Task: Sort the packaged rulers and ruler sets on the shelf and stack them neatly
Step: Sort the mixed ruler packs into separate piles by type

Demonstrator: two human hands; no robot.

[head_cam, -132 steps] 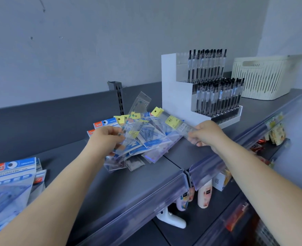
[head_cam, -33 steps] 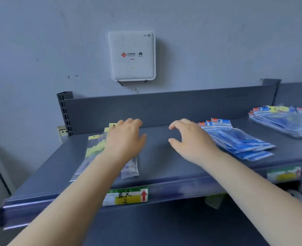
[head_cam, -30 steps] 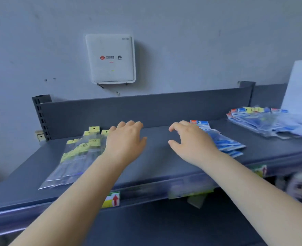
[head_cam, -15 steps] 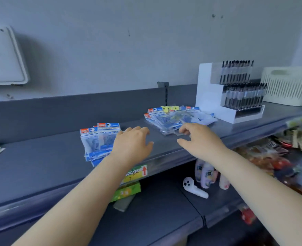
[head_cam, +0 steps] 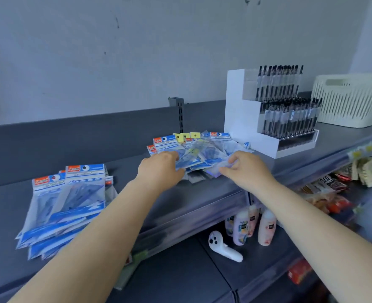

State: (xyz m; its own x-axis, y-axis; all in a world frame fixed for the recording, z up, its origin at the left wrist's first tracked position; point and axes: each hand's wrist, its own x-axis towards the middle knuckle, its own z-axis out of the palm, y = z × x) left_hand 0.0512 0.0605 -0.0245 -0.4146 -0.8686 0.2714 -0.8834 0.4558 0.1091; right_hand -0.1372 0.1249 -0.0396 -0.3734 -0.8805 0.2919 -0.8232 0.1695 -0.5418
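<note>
Both hands reach the mixed heap of packaged rulers (head_cam: pixel 199 153) on the grey shelf (head_cam: pixel 202 193): the left hand (head_cam: pixel 160 169) at its 9 o'clock edge, the right hand (head_cam: pixel 246 168) at 4 o'clock. Fingers curl onto the packets; whether either grips one cannot be told. A sorted stack of ruler sets (head_cam: pixel 67 206) lies at the heap's 8 o'clock, a pen display (head_cam: pixel 272 110) at its 2 o'clock.
</note>
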